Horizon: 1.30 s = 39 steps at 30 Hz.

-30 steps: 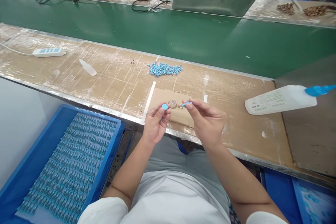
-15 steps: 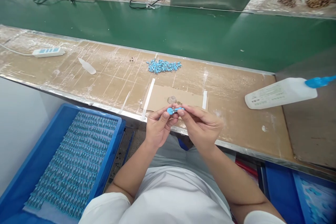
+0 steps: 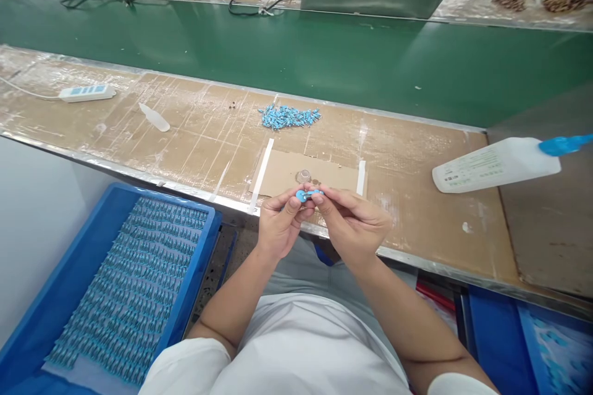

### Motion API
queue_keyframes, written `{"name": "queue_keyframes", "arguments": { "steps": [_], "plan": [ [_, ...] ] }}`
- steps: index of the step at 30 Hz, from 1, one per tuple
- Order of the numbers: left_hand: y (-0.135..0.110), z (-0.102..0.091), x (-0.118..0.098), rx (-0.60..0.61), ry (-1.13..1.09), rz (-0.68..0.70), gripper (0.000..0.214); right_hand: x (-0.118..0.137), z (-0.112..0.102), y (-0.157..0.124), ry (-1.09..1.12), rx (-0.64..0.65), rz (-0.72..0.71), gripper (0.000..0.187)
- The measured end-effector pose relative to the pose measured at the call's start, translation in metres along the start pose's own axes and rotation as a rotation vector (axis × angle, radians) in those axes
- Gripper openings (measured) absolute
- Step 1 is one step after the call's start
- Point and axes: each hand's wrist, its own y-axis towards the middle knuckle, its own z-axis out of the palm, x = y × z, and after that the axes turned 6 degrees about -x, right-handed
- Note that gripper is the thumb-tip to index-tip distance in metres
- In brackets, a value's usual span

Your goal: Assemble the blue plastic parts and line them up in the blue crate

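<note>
My left hand [image 3: 279,223] pinches a small round blue cap [image 3: 301,195] at its fingertips. My right hand [image 3: 353,221] pinches a thin blue pin [image 3: 315,192] pressed against that cap; the two hands touch just above the bench's near edge. Right behind them a small clear cup [image 3: 304,176] stands on a cardboard pad [image 3: 283,174]. Further back lies a pile of blue pins [image 3: 288,116]. A blue tray [image 3: 55,302] at my lower left holds several rows of finished blue pieces [image 3: 130,281].
A white squeeze bottle with a blue nozzle [image 3: 495,165] lies on its side at the right. A small clear dropper bottle [image 3: 154,117] and a white power strip [image 3: 87,93] lie at the left. A green conveyor belt [image 3: 296,55] runs behind the bench.
My hands came together: the cap and the pin, held apart a second ago, now meet at my fingertips. Both hands dropped slightly toward the bench edge.
</note>
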Motion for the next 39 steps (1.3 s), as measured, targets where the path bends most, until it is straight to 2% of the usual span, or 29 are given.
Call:
{"name": "queue_keyframes", "arguments": {
  "steps": [9,17,25,32,36,39],
  "plan": [
    [-0.001,0.002,0.0,-0.058,-0.037,-0.015,0.035,-0.006,-0.002,-0.005,-0.073,0.014,0.013,0.019],
    [-0.001,0.003,-0.002,-0.051,-0.015,0.017,0.033,-0.001,0.003,-0.003,-0.043,-0.006,-0.065,0.037],
    [0.0,0.0,0.0,-0.001,0.025,0.056,0.028,-0.002,-0.002,-0.002,-0.089,0.024,-0.056,0.029],
    [-0.003,0.003,-0.004,-0.001,0.061,0.057,0.031,0.001,-0.008,0.008,-0.122,0.047,-0.256,0.031],
    [-0.005,0.008,-0.004,0.023,0.056,0.049,0.029,0.002,-0.013,0.013,-0.179,0.073,-0.296,0.021],
    [-0.004,0.011,-0.002,0.046,0.064,0.049,0.028,-0.001,-0.017,0.014,-0.178,0.076,-0.307,0.023]
  ]
}}
